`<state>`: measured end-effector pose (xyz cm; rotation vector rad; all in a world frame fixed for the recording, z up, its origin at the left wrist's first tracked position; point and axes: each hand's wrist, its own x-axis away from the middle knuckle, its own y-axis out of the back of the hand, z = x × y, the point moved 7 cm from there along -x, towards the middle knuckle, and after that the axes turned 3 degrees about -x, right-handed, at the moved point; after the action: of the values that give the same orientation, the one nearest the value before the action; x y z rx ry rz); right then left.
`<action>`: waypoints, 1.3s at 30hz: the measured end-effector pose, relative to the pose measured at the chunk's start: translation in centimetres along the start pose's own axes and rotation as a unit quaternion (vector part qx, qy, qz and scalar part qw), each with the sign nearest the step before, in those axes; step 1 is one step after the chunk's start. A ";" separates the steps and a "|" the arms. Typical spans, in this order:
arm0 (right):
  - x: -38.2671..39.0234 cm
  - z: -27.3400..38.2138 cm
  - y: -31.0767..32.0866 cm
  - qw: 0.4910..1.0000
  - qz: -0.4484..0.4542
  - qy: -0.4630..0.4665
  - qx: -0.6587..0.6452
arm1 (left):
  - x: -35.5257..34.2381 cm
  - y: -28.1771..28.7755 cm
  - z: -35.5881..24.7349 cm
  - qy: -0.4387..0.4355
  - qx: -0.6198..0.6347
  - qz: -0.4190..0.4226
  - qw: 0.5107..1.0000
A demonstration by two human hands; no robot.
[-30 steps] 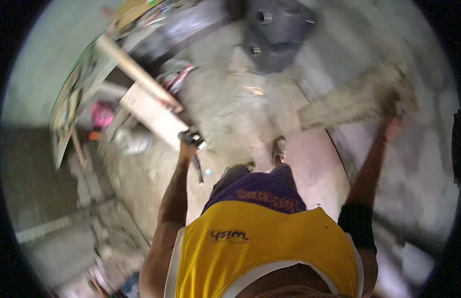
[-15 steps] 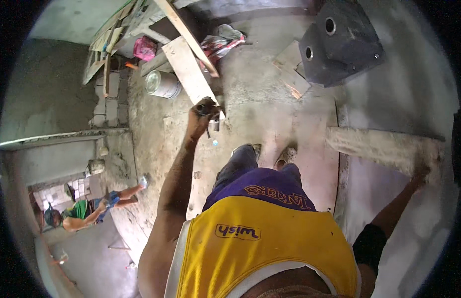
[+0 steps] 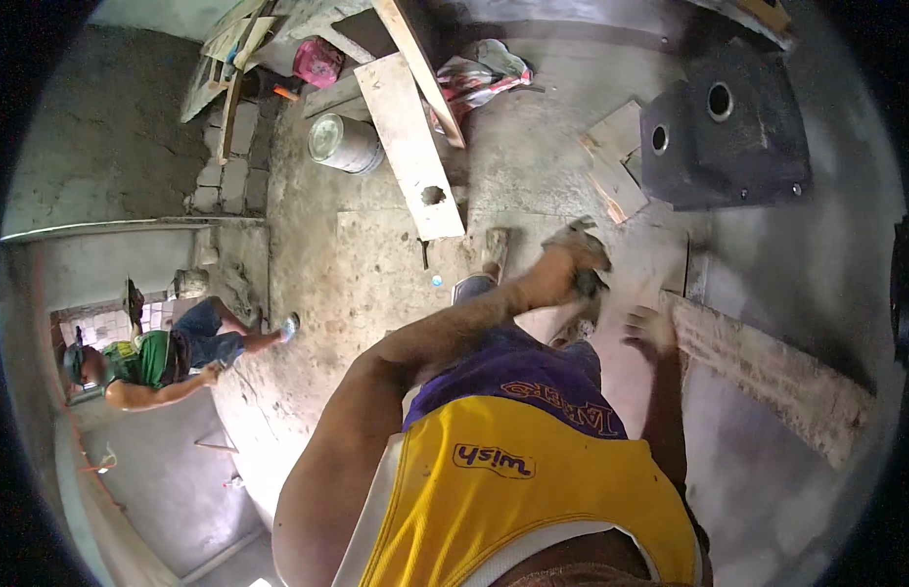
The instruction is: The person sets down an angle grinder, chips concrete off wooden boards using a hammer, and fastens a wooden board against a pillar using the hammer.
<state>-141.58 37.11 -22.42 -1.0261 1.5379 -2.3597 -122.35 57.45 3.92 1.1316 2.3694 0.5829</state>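
Observation:
My left hand [image 3: 562, 274] reaches across in front of my body, closed round a dark hand tool [image 3: 591, 285]. Motion smears the tool, so its exact kind is unclear. Close by on the right, my right hand [image 3: 652, 331] has its fingers apart, at the near end of a long mortar-stained plank [image 3: 768, 367]. Whether the fingertips touch the plank is hard to see. A pale board [image 3: 404, 137] lies ahead to the left, with a dark lump [image 3: 433, 196] on its near end.
A white bucket [image 3: 345, 144] stands left of the board. Ahead right are a black double-basin sink [image 3: 726, 132] and wood scraps [image 3: 616, 166]. A narrow timber [image 3: 420, 68] leans beside a crumpled bag [image 3: 479, 78]. Another person [image 3: 161, 357] in green is at far left.
My left hand has swung right from the pale board's end with the tool. My right hand has come inward from the plank's far end to its near end. The view has shifted.

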 end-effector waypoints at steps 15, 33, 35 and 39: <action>-26.0 8.0 -10.1 0.832 -0.429 -0.116 0.333 | 7.7 36.7 61.2 0.404 -0.106 -0.132 0.899; -31.1 11.1 -20.4 0.666 -0.474 -0.283 0.502 | 14.4 64.2 94.0 0.429 0.185 -0.367 0.805; -31.1 10.8 -16.4 0.656 -0.454 -0.332 0.503 | 17.6 66.0 87.7 -0.016 0.394 -0.414 0.821; -31.4 12.6 -15.1 0.666 -0.464 -0.273 0.517 | 18.3 63.1 74.3 -0.040 0.065 -0.299 0.951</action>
<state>-106.53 49.13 -21.04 -2.0156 -0.7649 -2.2854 -52.71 121.62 -25.71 0.4185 2.5255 0.1657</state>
